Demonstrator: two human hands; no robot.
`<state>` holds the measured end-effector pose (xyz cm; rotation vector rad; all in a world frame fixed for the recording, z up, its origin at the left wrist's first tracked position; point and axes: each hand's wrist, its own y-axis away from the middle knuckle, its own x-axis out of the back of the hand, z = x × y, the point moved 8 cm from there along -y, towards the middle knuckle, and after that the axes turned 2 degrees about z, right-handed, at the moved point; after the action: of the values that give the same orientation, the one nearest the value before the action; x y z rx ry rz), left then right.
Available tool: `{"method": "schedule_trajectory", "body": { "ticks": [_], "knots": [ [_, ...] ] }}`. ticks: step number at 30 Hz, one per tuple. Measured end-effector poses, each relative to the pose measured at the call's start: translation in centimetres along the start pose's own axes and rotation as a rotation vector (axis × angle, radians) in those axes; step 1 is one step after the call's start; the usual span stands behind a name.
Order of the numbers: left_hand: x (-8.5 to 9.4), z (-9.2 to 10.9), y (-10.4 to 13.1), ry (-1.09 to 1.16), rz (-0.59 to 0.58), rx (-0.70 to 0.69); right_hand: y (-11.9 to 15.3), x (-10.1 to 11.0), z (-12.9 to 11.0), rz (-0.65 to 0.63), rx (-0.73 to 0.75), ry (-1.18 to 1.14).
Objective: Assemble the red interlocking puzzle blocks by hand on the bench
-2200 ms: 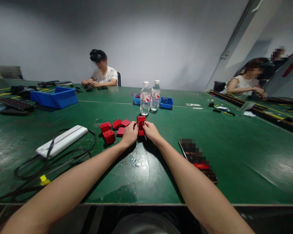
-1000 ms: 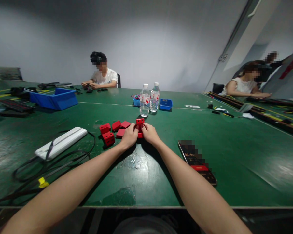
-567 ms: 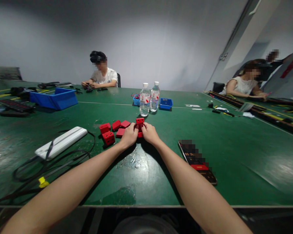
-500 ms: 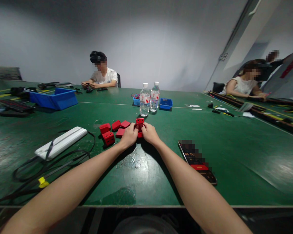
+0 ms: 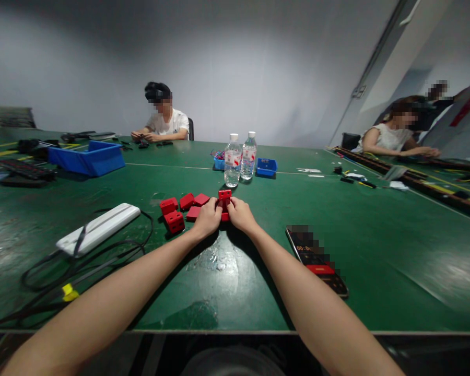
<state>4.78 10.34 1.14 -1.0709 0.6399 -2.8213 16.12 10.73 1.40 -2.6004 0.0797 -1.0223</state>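
Between my two hands is a red block with holes (image 5: 224, 195), standing on the green table (image 5: 254, 308). My left hand (image 5: 208, 217) is closed on its left side, thumb pressed against it. On the opposite side my right hand (image 5: 240, 214) grips it too, thumb inward. The fingers hide much of the block's middle. Just left of my left hand lie more red blocks: a holed one (image 5: 175, 222) in front, another (image 5: 168, 206) behind it, and flatter red pieces (image 5: 187, 201) nearer my fingers.
Two water bottles (image 5: 232, 162) stand beyond my hands, near a small blue tray (image 5: 267, 167). A phone (image 5: 317, 261) lies right of my right forearm. At left are a white power strip (image 5: 100, 228) with black cables and a large blue bin (image 5: 86, 158). Other people sit across the table.
My hands and the red block stay nearly still. At the far right, a seated person's hands have shifted slightly.
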Motion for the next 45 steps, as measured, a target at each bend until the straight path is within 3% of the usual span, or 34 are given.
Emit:
{"method": "schedule_trajectory", "body": {
  "ticks": [45],
  "knots": [
    [0.10,0.19,0.10,0.020,-0.014,0.026,0.23,0.20,-0.42,-0.004,0.002,0.032]
  ]
}}
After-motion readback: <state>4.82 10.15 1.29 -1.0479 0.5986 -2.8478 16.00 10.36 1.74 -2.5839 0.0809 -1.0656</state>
